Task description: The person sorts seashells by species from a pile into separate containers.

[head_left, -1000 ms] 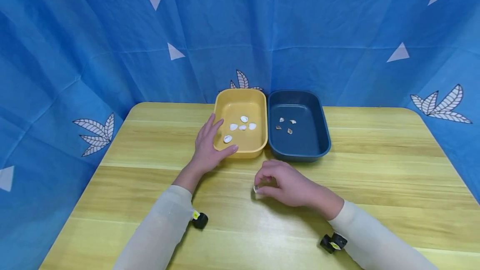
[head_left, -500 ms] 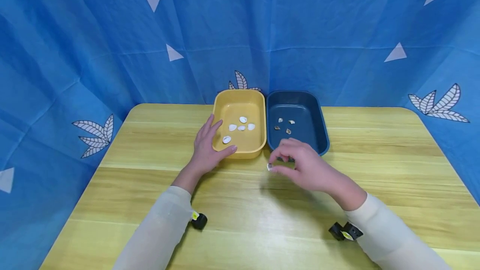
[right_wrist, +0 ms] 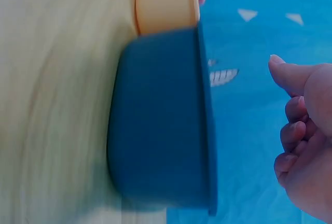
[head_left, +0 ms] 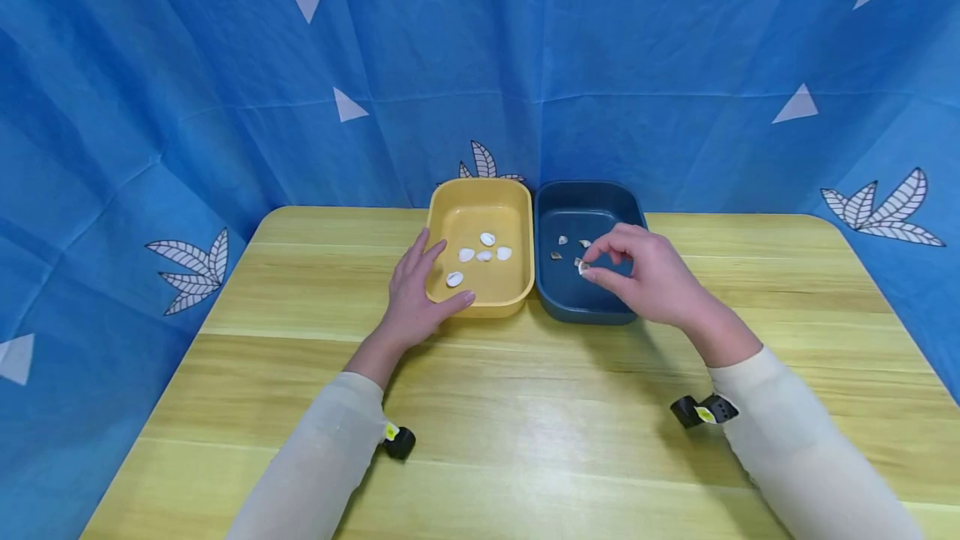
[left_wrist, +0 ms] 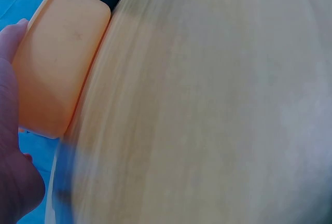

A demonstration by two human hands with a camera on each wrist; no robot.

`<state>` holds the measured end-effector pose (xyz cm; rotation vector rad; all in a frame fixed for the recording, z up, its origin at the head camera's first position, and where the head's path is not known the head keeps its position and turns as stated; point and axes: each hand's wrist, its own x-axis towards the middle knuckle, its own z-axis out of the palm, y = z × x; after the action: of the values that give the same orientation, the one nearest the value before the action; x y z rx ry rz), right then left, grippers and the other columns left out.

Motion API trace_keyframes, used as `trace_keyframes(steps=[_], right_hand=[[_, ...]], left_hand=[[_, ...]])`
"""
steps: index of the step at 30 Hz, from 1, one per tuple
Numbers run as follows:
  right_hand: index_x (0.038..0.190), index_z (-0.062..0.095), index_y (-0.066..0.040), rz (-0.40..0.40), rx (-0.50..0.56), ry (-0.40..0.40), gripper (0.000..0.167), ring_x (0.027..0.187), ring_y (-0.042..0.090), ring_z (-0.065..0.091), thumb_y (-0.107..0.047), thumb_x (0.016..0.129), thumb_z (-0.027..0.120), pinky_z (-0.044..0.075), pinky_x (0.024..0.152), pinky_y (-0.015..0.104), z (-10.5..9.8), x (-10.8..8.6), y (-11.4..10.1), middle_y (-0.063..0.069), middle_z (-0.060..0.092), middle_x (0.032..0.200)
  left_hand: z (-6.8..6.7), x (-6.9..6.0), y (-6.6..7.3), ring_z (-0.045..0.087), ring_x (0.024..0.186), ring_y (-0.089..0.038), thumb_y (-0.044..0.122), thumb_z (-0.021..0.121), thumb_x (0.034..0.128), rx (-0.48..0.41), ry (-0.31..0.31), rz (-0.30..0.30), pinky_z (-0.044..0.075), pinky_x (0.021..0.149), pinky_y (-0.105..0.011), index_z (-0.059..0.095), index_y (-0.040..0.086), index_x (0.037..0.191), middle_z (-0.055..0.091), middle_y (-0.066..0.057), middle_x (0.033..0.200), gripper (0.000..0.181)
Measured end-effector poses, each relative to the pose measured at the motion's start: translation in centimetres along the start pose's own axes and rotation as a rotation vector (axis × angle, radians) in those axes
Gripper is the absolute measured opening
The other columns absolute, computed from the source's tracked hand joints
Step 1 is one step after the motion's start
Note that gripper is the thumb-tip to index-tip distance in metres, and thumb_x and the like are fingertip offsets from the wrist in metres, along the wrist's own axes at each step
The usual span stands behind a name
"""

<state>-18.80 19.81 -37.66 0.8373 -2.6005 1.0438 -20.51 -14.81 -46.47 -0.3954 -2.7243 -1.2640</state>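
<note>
In the head view, my right hand [head_left: 660, 282] is over the dark blue bin [head_left: 588, 312], pinching a small pale seashell [head_left: 582, 269] between thumb and forefinger. Several small brownish shells, one of them a brown shell [head_left: 556, 256], lie on that bin's floor. My left hand [head_left: 416, 294] rests against the yellow bin [head_left: 491, 308], fingers spread along its left side and thumb at the near rim. Inside are several white seashells, such as a white shell [head_left: 454, 279]. The right wrist view shows the right hand [right_wrist: 311, 125] beyond the blue bin's rim; the shell is hidden there.
Both bins stand side by side at the far edge of a wooden table [head_left: 480, 440]. Behind it hangs a blue curtain [head_left: 630, 40] with white triangles and leaf prints. Small black cameras, including the left wrist camera [head_left: 401, 443], sit on the sleeves.
My right hand has lifted the shell from the table in front of the bins and carried it forward and right, over the blue bin. The left hand has stayed at the yellow bin.
</note>
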Motion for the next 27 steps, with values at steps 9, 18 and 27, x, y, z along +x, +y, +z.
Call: trace_keyframes(steps=[9,18,27], right_hand=[[0.098,0.072,-0.009,0.155,-0.063,-0.016,0.009,0.072,0.024,0.043,-0.012,0.091,0.075,0.033,0.064,0.038,-0.7,1.2,3.4,0.009,0.047,0.08],[0.1,0.07,-0.005,0.276,-0.088,-0.072,0.013,0.076,0.026,0.041,-0.017,0.095,0.072,0.033,0.067,0.042,-0.6,1.8,5.7,0.009,0.045,0.083],[0.099,0.07,-0.005,0.336,-0.101,-0.107,0.015,0.077,0.028,0.041,-0.019,0.095,0.072,0.032,0.069,0.043,-0.5,2.4,6.3,0.01,0.044,0.082]], left_hand=[[0.1,0.0,-0.1,0.005,0.149,-0.031,0.055,0.075,0.0814,0.007,-0.001,-0.006,0.007,0.114,-0.06,0.036,0.025,0.155,0.003,0.012,0.165,0.089],[0.1,-0.1,0.0,0.006,0.149,-0.033,0.055,0.076,0.0813,0.001,0.002,-0.002,0.008,0.113,-0.062,0.037,0.022,0.155,0.003,0.011,0.166,0.09],[-0.1,-0.1,-0.1,0.006,0.149,-0.031,0.054,0.076,0.0811,0.006,0.0,0.003,0.007,0.113,-0.062,0.037,0.02,0.155,0.004,0.011,0.166,0.09]])
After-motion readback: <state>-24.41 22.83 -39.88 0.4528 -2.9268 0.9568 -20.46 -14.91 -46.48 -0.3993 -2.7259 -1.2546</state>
